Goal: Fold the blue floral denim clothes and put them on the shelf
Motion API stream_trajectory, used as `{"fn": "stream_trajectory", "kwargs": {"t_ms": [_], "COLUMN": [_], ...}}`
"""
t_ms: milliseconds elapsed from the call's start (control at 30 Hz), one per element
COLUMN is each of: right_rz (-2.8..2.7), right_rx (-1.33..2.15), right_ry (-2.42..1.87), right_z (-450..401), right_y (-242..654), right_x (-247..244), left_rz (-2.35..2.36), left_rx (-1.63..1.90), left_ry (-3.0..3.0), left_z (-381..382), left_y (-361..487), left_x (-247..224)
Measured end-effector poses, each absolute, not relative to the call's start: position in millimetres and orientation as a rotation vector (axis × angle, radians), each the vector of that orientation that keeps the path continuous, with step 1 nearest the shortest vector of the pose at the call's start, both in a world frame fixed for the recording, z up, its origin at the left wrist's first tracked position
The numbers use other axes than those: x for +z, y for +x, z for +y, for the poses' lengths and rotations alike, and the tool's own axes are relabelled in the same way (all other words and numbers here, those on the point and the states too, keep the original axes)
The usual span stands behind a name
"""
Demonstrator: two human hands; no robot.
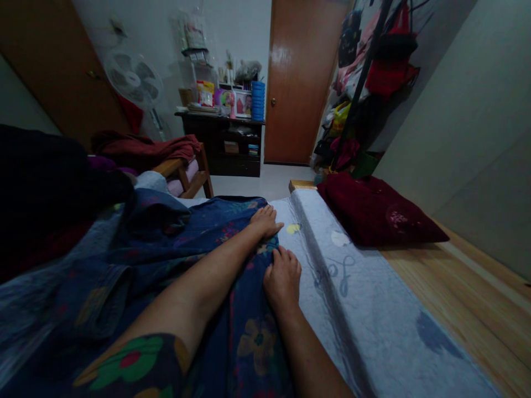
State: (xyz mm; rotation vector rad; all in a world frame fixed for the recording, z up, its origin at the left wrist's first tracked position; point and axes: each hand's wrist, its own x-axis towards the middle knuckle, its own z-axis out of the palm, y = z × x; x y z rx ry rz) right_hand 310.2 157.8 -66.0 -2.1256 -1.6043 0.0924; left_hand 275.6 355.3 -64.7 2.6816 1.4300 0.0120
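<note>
A dark blue denim garment (224, 243) with a flower print lies spread over the bed; its exact kind is unclear. On its far right corner rests my left hand (264, 222), palm down, with fingers stretched and the thumb out to the side. Nearer to me, my right hand (284, 279) is closed at the garment's right edge, its fingers curled on the cloth. A part like a sleeve or cuff (103, 298) lies folded at the left.
A pale bed sheet (360, 287) with a grey stripe lies beneath. At right is a maroon cushion (373, 210). Dark cloth (50, 188) is heaped at left. Beyond stand a wooden chair (199, 177), a fan (133, 80), a dark cabinet (203, 138) and a door (298, 83).
</note>
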Motion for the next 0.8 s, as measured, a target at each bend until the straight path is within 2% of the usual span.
{"fn": "stream_trajectory", "kwargs": {"t_ms": [300,533,800], "right_rz": [-1.608,-1.616,-1.610], "right_rx": [0.078,0.075,0.079], "right_ry": [-2.127,-2.120,-2.110], "right_z": [157.8,157.7,159.1], "right_y": [310.8,310.7,311.8], "right_x": [-64.4,-64.6,-66.4], "left_rz": [1.345,1.429,1.533], "left_rx": [0.056,0.118,0.122], "left_ry": [2.768,2.848,2.847], "left_z": [358.5,340.1,353.5], "left_y": [270.3,261.3,271.9], "left_x": [-53.0,-49.7,-43.5]}}
